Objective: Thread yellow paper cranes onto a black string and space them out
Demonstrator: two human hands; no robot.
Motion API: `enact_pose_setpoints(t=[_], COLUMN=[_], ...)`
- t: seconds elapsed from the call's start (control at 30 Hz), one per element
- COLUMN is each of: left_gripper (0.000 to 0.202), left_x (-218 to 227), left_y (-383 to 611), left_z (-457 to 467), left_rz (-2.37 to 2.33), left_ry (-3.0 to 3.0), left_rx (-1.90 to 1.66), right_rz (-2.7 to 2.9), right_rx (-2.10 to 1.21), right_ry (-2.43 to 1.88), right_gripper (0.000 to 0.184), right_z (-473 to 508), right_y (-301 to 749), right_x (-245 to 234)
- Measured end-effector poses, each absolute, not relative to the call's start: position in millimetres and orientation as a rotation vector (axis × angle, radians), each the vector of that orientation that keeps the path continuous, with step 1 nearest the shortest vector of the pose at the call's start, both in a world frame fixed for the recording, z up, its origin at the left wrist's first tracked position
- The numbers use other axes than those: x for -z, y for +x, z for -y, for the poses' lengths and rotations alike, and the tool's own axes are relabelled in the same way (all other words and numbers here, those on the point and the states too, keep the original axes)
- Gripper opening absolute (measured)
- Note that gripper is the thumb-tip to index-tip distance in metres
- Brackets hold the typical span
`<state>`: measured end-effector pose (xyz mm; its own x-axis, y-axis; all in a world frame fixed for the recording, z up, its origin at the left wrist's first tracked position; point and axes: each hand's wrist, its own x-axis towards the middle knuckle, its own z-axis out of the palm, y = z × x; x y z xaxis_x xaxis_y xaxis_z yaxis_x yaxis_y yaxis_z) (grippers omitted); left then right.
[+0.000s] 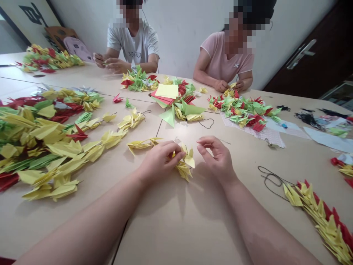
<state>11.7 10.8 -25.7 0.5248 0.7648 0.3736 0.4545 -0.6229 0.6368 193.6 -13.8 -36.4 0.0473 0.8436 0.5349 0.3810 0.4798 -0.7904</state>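
My left hand [165,158] is closed in a pinch on a yellow paper crane [189,157] just above the table. More folded yellow paper hangs below its fingers, and a few yellow cranes [143,145] lie behind its wrist. Across a small gap, my right hand [216,156] is curled, thumb and forefinger tips close together. Whatever may be between those tips is too small to make out. A thin needle-like piece [225,141] shows just beyond the right hand's knuckles.
Strings of yellow, red and green cranes [60,147] heap at left. A yellow-and-red string [322,213] with dark cord lies right. Square paper sheets [167,91] sit mid-table. Two people [132,44] handle paper opposite, one in pink [217,55]. Black cords [307,119] lie far right.
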Motion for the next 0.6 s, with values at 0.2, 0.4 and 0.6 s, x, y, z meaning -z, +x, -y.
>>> enact_pose_setpoints(t=[0.2,0.4,0.6], left_gripper=[0.019,0.018,0.019], left_x=[25.8,26.1,27.5], left_y=[12.6,13.4,13.1], left_z=[-10.8,-9.5,-8.6], left_rz=[-0.96,-0.914,-0.878], left_ry=[2.392,2.485,2.623], left_rx=[-0.866,-0.839,-0.865], right_rz=[1.64,1.497,1.451], right_rx=[-0.87,-1.064,-1.193], right_ry=[-1.176,-1.239,-1.228], right_gripper=[0.027,0.031,0.025], right_z=[9.2,6.6,5.9], right_y=[193.8,194.1,194.6], right_x=[35.2,33.2,34.1])
